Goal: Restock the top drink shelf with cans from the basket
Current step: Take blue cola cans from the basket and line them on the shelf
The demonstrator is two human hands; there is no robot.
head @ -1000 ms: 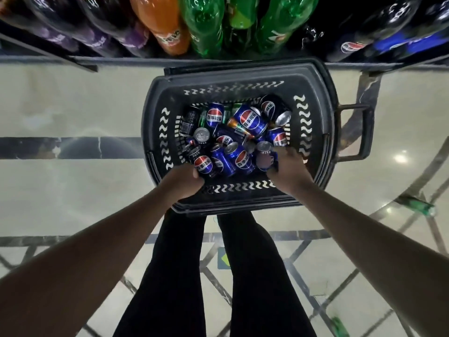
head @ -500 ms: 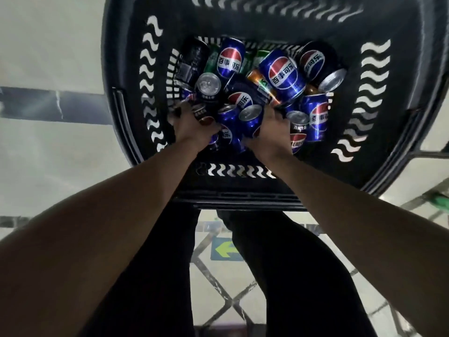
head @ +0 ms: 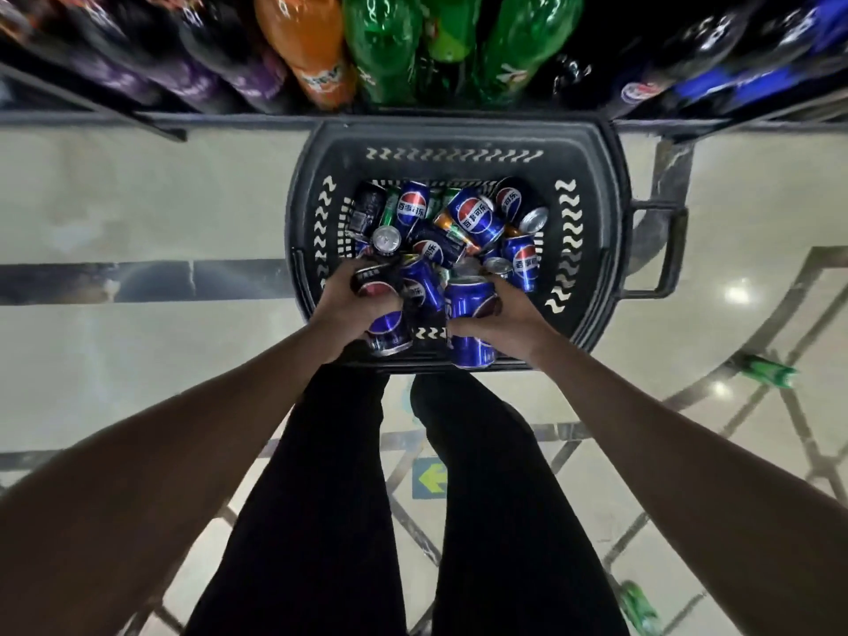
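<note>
The left hand (head: 353, 309) is gripping two cans (head: 384, 330), the right hand (head: 504, 319) one blue can (head: 470, 323), fingers curled round them above the basket (head: 459, 135). Many cans are remaining; restocking appears far from finished.

The pale glossy floor (head: 137, 213) bears the black basket (head: 592, 185), which holds loose cans (head: 475, 218).
</note>
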